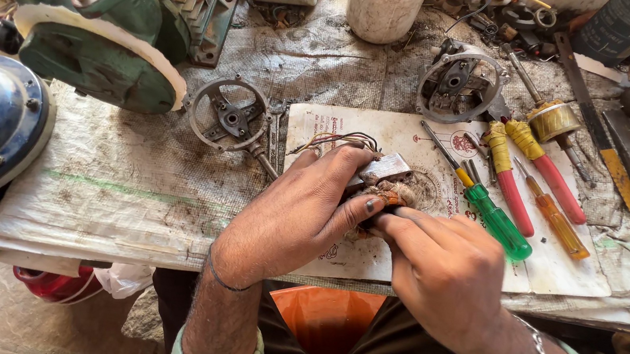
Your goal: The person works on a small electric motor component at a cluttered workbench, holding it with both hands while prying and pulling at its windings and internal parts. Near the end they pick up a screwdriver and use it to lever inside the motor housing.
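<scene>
- The left hand [290,214] is wrapped around a small motor part with copper windings [385,179] at the centre of the frame, thumb pressed on it.
- The right hand [444,269] pinches the same part from the lower right, fingers closed on it.
- Thin wires [336,138] run out of the part to the upper left, over a sheet of paper [567,272].
- A green-handled screwdriver [495,221] lies just right of the hands, beside red-handled pliers [535,176].
- A round metal end cover [233,116] lies left of the paper.
</scene>
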A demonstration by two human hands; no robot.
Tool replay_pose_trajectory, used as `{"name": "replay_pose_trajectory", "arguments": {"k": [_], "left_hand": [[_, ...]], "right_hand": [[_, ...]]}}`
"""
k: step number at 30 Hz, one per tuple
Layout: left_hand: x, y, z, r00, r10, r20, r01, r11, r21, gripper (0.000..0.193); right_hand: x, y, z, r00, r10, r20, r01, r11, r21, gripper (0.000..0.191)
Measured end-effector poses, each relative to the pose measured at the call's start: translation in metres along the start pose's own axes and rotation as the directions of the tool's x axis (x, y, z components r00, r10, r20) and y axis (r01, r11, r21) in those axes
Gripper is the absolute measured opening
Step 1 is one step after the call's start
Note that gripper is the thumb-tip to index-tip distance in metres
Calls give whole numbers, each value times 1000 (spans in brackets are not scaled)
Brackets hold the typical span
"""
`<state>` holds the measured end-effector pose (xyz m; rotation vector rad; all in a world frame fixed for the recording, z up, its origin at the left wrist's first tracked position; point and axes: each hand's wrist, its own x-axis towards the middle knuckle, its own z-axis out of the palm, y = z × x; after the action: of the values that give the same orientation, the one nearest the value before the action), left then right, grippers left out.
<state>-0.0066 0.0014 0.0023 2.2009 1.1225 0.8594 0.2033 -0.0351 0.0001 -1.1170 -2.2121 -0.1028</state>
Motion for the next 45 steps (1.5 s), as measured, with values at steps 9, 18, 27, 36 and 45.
{"name": "replay_pose_trajectory", "arguments": {"k": [9,18,27,36,45], "left_hand": [[1,-2,2,999,27,-30,-26,1000,16,47],[0,-5,2,994,95,-57,-94,995,12,50],[3,12,-7,986,-87,-141,97,993,64,66],[0,25,5,962,120,-247,-70,977,199,57],[8,22,24,961,183,-208,-127,958,257,48]], "right_hand": [[-1,0,3,996,-82,-23,80,994,-72,25],[-1,-1,-16,997,-76,25,76,997,9,26],[-6,-8,-45,995,40,89,-44,998,45,31],[-5,7,-41,995,59,-79,-56,998,38,29],[-17,40,-5,920,246,-306,-204,965,164,25]]}}
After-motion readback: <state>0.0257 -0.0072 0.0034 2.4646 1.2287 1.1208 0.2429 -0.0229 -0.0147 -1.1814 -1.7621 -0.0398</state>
